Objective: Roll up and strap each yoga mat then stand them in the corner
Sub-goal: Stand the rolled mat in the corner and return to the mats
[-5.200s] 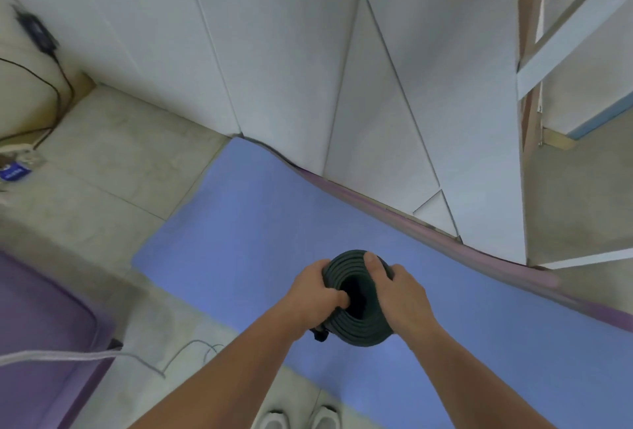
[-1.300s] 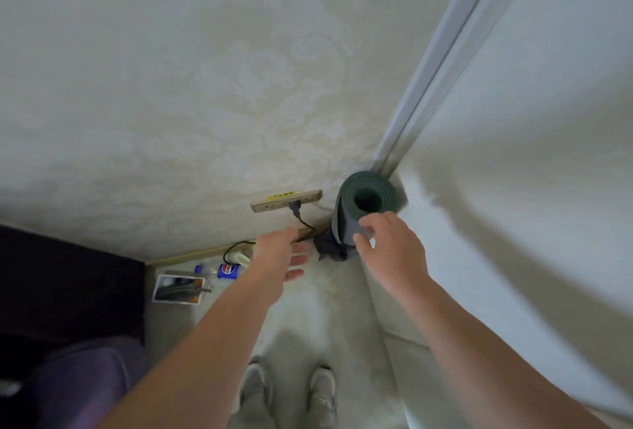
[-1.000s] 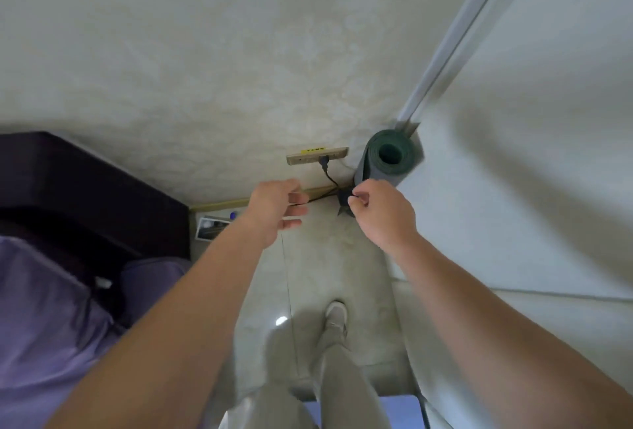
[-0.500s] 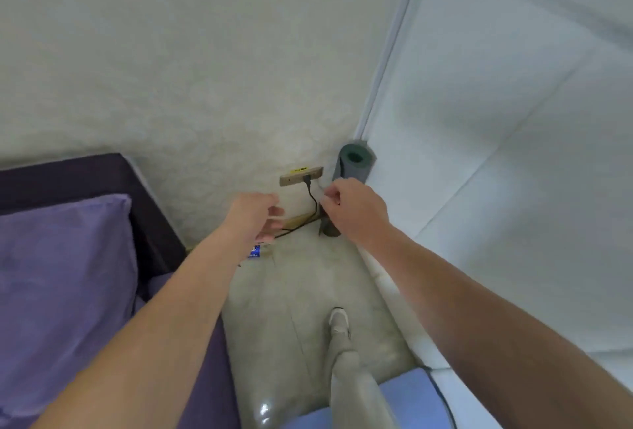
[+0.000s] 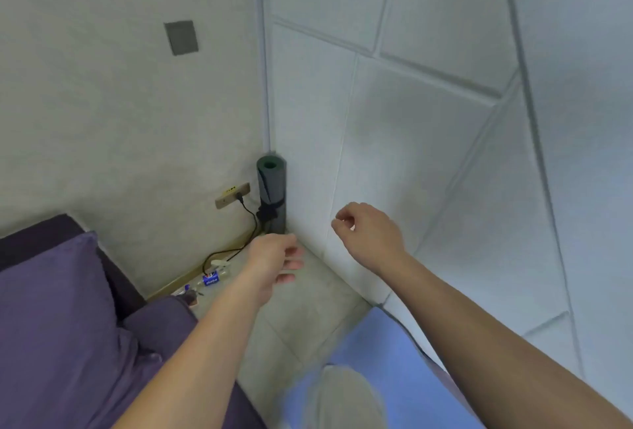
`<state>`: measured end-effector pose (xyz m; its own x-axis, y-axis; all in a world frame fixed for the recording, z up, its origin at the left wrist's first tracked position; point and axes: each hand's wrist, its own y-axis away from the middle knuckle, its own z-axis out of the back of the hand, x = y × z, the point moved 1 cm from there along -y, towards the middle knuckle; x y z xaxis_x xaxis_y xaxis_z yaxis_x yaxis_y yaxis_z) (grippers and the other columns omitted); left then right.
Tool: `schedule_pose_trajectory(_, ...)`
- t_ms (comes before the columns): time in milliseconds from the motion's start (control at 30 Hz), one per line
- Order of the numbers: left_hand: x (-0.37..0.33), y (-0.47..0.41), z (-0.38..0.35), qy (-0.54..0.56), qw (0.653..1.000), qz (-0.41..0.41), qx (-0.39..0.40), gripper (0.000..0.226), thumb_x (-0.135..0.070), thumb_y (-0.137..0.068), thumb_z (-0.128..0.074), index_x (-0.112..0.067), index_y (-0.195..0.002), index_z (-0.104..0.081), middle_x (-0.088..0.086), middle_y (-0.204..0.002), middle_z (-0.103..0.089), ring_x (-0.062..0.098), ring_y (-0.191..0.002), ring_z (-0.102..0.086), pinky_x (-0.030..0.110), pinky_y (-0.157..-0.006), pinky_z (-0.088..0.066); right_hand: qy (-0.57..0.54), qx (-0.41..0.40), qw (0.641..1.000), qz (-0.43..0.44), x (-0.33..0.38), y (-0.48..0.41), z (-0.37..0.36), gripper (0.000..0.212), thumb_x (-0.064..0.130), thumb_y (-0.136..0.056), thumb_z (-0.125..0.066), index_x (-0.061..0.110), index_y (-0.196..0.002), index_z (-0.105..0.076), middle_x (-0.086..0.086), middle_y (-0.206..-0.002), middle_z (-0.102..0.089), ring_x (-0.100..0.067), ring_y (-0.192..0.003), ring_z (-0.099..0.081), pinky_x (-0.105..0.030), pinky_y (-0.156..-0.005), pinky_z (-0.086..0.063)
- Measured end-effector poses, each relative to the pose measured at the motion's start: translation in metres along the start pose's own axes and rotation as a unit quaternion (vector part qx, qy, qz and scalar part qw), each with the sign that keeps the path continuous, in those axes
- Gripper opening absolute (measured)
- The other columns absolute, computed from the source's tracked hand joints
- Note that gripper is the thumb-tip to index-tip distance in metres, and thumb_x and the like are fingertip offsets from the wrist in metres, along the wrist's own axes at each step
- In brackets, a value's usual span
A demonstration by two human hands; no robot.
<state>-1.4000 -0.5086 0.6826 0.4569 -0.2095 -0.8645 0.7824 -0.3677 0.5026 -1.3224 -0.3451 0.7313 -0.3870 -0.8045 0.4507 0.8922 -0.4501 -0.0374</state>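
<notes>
A soft purple fabric cushion (image 5: 51, 308) fills the left edge, below a beige textured wall that bears a flat grey square plate (image 5: 181, 37). On the pale tiled floor (image 5: 301, 312) by the skirting lies a small blue-labelled container (image 5: 210, 279), too blurred to identify. A thin black cable (image 5: 251, 219) droops from the tan rectangular wall socket (image 5: 233, 194). The left hand (image 5: 274, 259) hangs over the floor, fingers loosely extended and holding nothing. Behind it, the dark green rolled foam yoga mat (image 5: 272, 189) stands upright in the corner, a black strap (image 5: 270, 213) knotted round its lower half. Half a second ago the right hand (image 5: 368, 230) covered the roll's base; now it has drawn back, clear of the mat, fingers loosely curled and empty, before the white padded panel wall (image 5: 445, 120). A flat blue yoga mat (image 5: 387, 360) lies unrolled below.
</notes>
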Motion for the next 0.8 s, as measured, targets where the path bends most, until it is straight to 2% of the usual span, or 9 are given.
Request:
schedule_pose_trajectory(167,0.037,0.048,-0.056,-0.053,0.998,0.017,0.041,0.017,-0.02,-0.098,-0.054,-0.007,-0.105,-0.063,0.01,-0.093,-0.072,0.025,-0.074,-0.066,0.034,-0.066,-0.05,-0.04,-0.025,0.995,-0.084,-0.068,0.082,0.015,0.027,0.043,-0.096,-0.045,0.03,-0.111,-0.064,0.012,-0.107,-0.063,-0.009,-0.094,-0.058,-0.033,-0.082,-0.049)
schedule_pose_trajectory(400,0.087,0.12,-0.173,-0.162,0.978,-0.008,0.134,0.015,-0.019,-0.097,-0.059,-0.007,-0.103,-0.066,0.014,-0.101,-0.074,0.033,-0.09,-0.072,0.044,-0.08,-0.055,-0.117,-0.08,0.968,-0.207,-0.173,0.228,0.032,0.026,0.041,-0.097,-0.047,0.028,-0.111,-0.063,0.011,-0.109,-0.063,-0.01,-0.096,-0.059,-0.033,-0.083,-0.049)
schedule_pose_trajectory(600,0.166,0.236,-0.305,-0.248,0.936,-0.017,0.251,0.014,-0.015,-0.099,-0.055,-0.005,-0.104,-0.064,0.014,-0.098,-0.071,0.031,-0.086,-0.069,0.044,-0.083,-0.053,-0.149,-0.147,0.905,-0.371,-0.286,0.444,0.059,0.029,0.041,-0.097,-0.048,0.024,-0.113,-0.064,0.006,-0.112,-0.065,-0.015,-0.101,-0.06,-0.035,-0.086,-0.05)
schedule_pose_trajectory(700,0.223,0.31,-0.367,-0.28,0.909,-0.005,0.309,0.016,-0.015,-0.099,-0.055,-0.006,-0.107,-0.064,0.013,-0.097,-0.071,0.031,-0.086,-0.068,0.045,-0.085,-0.052,-0.165,-0.172,0.863,-0.445,-0.323,0.56,0.071,0.026,0.04,-0.098,-0.047,0.023,-0.109,-0.063,0.005,-0.107,-0.067,-0.016,-0.098,-0.061,-0.034,-0.082,-0.05)
schedule_pose_trajectory(800,0.28,0.386,-0.424,-0.304,0.88,0.018,0.364,0.017,-0.017,-0.098,-0.057,-0.007,-0.11,-0.063,0.011,-0.094,-0.072,0.029,-0.082,-0.069,0.038,-0.073,-0.052,-0.16,-0.193,0.822,-0.512,-0.348,0.665,0.081,0.021,0.04,-0.097,-0.045,0.024,-0.098,-0.06,0.005,-0.094,-0.066,-0.019,-0.087,-0.061,-0.034,-0.074,-0.05)
